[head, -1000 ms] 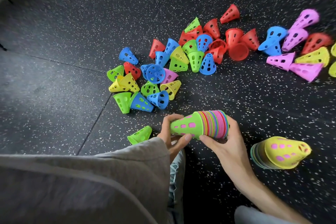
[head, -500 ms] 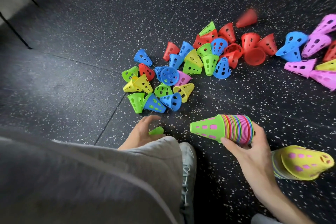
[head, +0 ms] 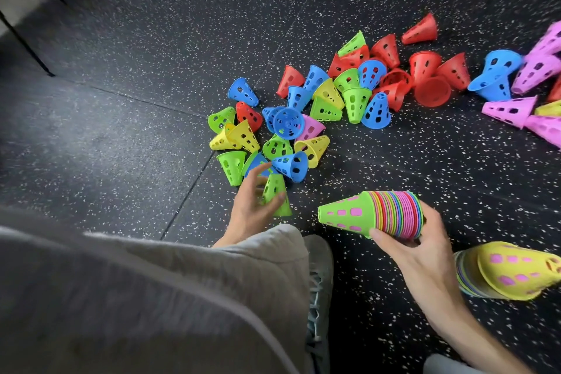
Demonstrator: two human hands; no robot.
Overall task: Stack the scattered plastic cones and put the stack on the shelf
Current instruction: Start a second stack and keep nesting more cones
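A single green cone (head: 275, 196) is held by the left hand (head: 252, 206). The fingers are curled round it, and the thumb is pressed on its side. The cone is pointed up and away from the person, with its wide end near the palm. It is held just above the dark speckled floor (head: 121, 130), right beside the near edge of the pile.

A stack of cones (head: 372, 214) is held by the right hand (head: 422, 252). The stack is lying on its side in the air, with its green tip pointed to the left. Many bright rims, pink, red, yellow and green, are packed tight at the wide end. The wide end is gripped from below by the curled fingers, and the thumb is laid along the near side.

A second stack (head: 510, 273), with a yellow cone on top, is seen lying on the floor to the right of the right hand, just beside the wrist.

The loose cones (head: 288, 124) are spread out on the floor beyond the hands. Blue, green, yellow, red and one pink cone are heaped together in the near pile. More red ones are found farther back, and pink and blue ones are seen far to the right.

A grey trouser leg (head: 151, 297) and a grey shoe (head: 318, 282) are seen at the bottom.
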